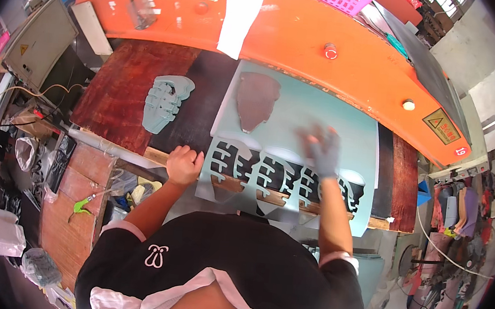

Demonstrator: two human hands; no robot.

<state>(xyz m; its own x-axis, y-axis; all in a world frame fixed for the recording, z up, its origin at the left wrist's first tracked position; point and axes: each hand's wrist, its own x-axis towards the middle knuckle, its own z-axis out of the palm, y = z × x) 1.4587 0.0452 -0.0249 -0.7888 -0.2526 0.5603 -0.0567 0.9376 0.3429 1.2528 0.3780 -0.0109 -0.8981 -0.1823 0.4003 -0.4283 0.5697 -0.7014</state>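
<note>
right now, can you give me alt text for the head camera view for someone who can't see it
A person's blurred right hand is over a pale green sheet with cut-outs along its near side, while the curled left hand is near the table's front edge. A brown piece lies on the sheet; behind stretches an orange machine beam.

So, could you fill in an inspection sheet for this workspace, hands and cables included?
Surface: red-and-black board, partly covered.
Job's things: pale green sheet, cut-outs along its near side; brown piece on it; green pieces to the left.
Clutter: green-handled tool on the side table.
Hands: bare left hand at the board's near edge; gloved right hand blurred over the sheet, contact unclear.
Cables: white cable, far right.
Surroundings: orange beam bearing white paper; coloured pieces hanging at right.
</note>
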